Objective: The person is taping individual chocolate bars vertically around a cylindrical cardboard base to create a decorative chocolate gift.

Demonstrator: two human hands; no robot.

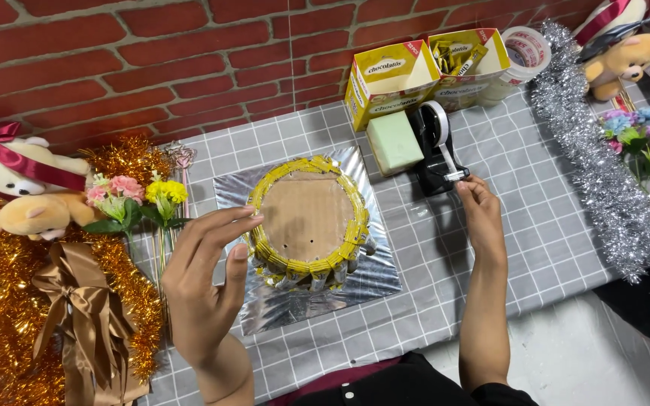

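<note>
A: Left edge of the table (pixel 490 248)?

B: Gold tinsel (pixel 1 316) piled there, brown satin bow (pixel 77 316) on top of it. Two soft bears (pixel 28 192) with a red ribbon lie above, against the brick wall. Small bunch of pink and yellow fake flowers (pixel 133 199) just beside them.

A: Left hand?

B: Left hand (pixel 205 282) is raised over the grey checked cloth, fingers loosely curled, thumb and forefinger apart. Holds nothing. Forefinger tip sits at the left rim of the ring.

A: Ring?

B: Round cardboard base (pixel 306 218) wrapped all round with yellow candy sticks. Sits on a silver foil board (pixel 370 278), middle of the table, between both hands.

A: Right hand?

B: Right hand (pixel 479 210) reaches to the black tape dispenser (pixel 438 150), fingertips pinched at its cutter end. Can't tell if tape is between them, too small.

A: Around the dispenser?

B: Pale green block (pixel 394 141) touching its left side. Two open yellow cartons (pixel 423 71) behind, at the far edge near the wall; the right one shows wrapped sticks inside. Roll of wide tape (pixel 524 49) just right of them.

A: Right edge?

B: Silver tinsel (pixel 596 165) runs from the far edge down toward the near right corner. Another soft bear (pixel 622 56) at the far right corner, pastel flowers (pixel 641 131) below it.
</note>
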